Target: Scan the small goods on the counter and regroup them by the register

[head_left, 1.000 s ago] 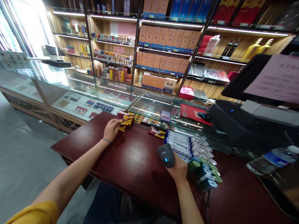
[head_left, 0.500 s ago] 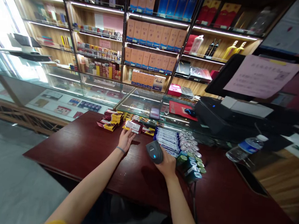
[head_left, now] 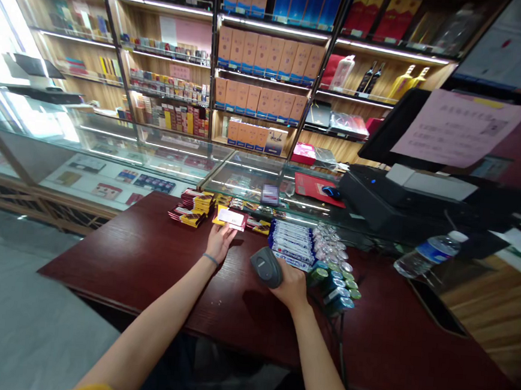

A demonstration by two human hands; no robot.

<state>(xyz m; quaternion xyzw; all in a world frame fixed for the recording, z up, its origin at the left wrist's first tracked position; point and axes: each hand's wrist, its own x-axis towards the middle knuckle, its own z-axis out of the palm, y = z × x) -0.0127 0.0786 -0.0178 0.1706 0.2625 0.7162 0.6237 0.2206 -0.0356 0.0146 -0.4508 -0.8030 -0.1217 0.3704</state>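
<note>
My left hand (head_left: 219, 240) holds a small red and yellow pack (head_left: 231, 218) tilted up over the dark red wooden table (head_left: 147, 258), its white label facing me. My right hand (head_left: 290, 284) grips a grey handheld barcode scanner (head_left: 265, 266), its head turned toward the pack, a short way to the right of it. A stack of similar red and yellow packs (head_left: 194, 206) lies just left of my left hand.
Blue-white packs (head_left: 290, 243), small silver and green packets (head_left: 338, 273) lie right of the scanner. A glass counter (head_left: 252, 179), a black till with monitor (head_left: 405, 194), a water bottle (head_left: 427, 254) and stocked shelves (head_left: 261, 69) stand behind.
My left hand lifted one pack from the stack and carried it right, toward the scanner. The scanner head has tipped toward the pack. The camera view swung left.
</note>
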